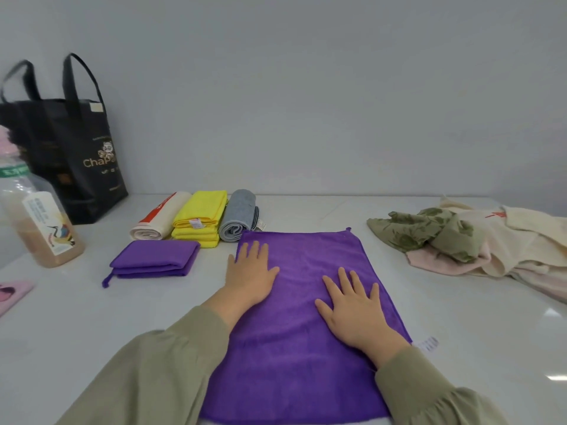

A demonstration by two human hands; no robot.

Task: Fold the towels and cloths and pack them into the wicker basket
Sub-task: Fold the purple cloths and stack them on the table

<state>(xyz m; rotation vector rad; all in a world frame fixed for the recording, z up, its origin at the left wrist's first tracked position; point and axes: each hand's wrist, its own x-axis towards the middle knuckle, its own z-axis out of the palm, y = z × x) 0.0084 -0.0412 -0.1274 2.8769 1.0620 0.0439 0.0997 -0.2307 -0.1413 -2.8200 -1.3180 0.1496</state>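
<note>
A purple towel (302, 357) lies spread flat on the white table (460, 317) in front of me. My left hand (252, 273) presses flat on its left edge, fingers straight. My right hand (352, 305) lies flat on its middle right, fingers spread. To the left sit a folded purple cloth (153, 259), a folded yellow cloth (201, 217), a rolled cream towel (159, 220) with a red stripe and a rolled grey towel (239, 216). An unfolded heap of green, cream and pink cloths (478, 243) lies at the right. No wicker basket is in view.
A black tote bag (70, 154) stands at the back left against the wall. A clear plastic bottle (40, 219) with brownish liquid stands at the left edge, and a pink flat item (12, 294) lies near it.
</note>
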